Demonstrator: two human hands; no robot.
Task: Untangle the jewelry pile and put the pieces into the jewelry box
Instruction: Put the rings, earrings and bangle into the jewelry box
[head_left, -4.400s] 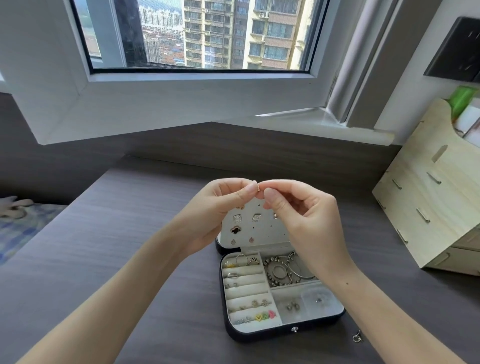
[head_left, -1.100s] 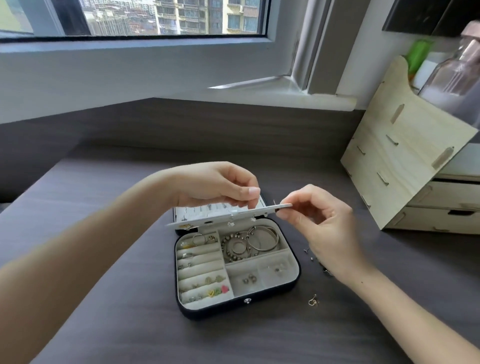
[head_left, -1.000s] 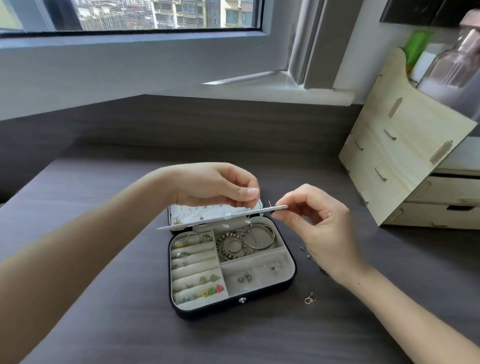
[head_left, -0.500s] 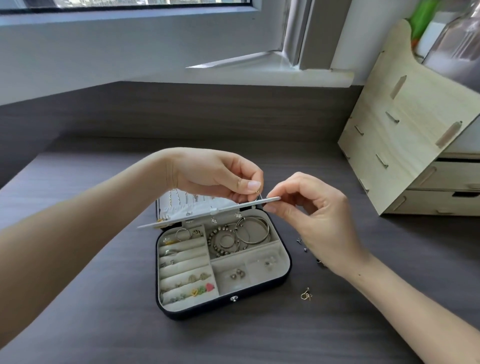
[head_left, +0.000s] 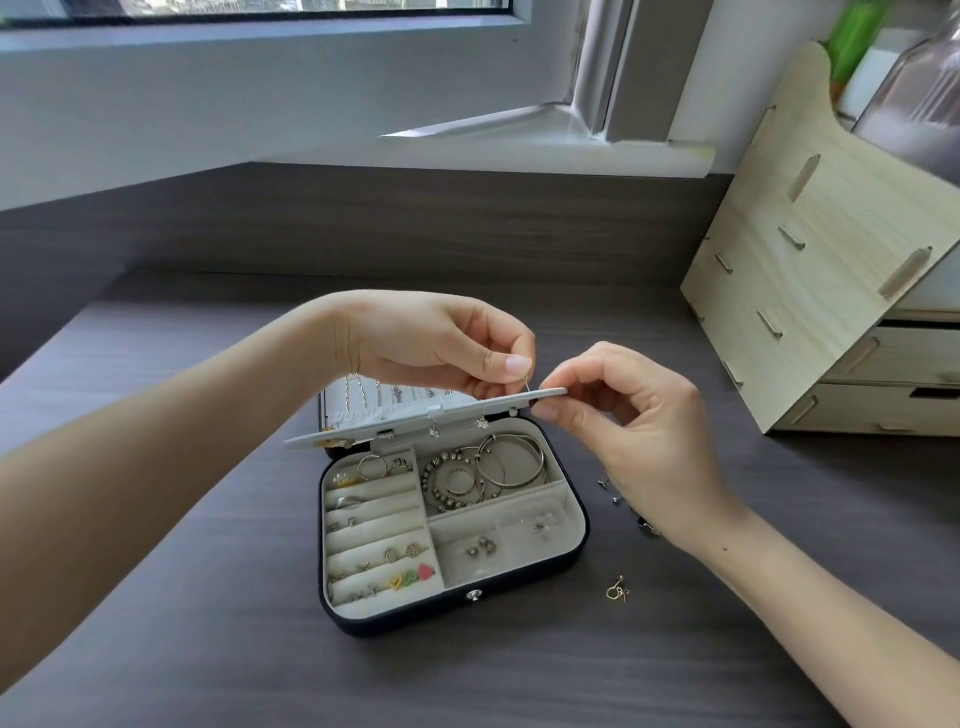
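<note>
Panel (head_left: 441, 413) now lies tipped level over jewelry box (head_left: 467, 605); right hand (head_left: 644, 421) pinches its stiff edge, left hand (head_left: 431, 343) pinches tiny, light, bendy earring (head_left: 527, 382) hook just beside right fingers (head_left: 563, 378).

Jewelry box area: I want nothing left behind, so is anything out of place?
Yes: a small gold earring lies loose on the desk off the jewelry box's front right corner, and a few tiny studs are scattered beside the right hand.
</note>
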